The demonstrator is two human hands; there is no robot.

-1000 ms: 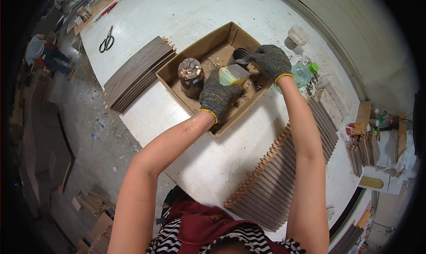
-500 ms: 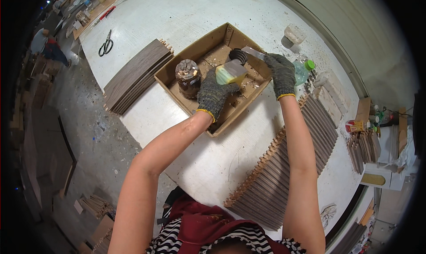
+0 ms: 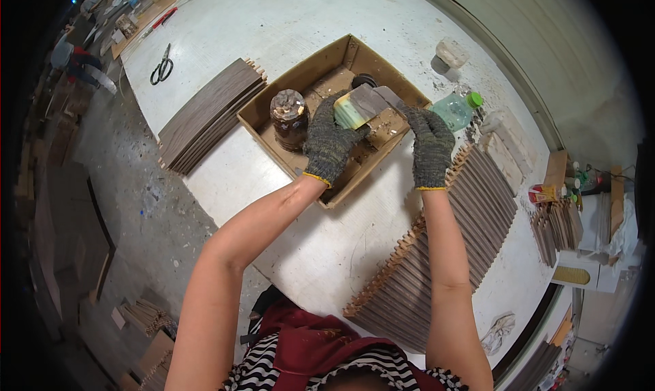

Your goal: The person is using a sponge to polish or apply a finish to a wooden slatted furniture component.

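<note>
My left hand [image 3: 329,144], in a dark grey knit glove with a yellow cuff, is closed around a yellow-green block [image 3: 349,112] with a grey-brown patch on its upper side. My right hand [image 3: 431,145], gloved alike, grips a flat putty knife [image 3: 389,97]; its blade meets or overlaps the block's grey-brown patch. Both tools are above a shallow cardboard box [image 3: 293,74]. Inside the box, a brown jar [image 3: 290,123] with a crusted top stands left of my left hand. A black round ridged piece [image 3: 364,81] lies behind the block, partly hidden.
Curved wooden slats are stacked [image 3: 211,111] left of the box. A long row of slats [image 3: 437,261] lies beneath my right forearm. A green-capped bottle [image 3: 456,110] lies right of the box, near pale blocks [image 3: 508,145]. Scissors [image 3: 162,67] rest at far left.
My right hand has moved down and slightly left, bringing the putty knife from beside the black round piece to the block. The left hand has tilted the block slightly.
</note>
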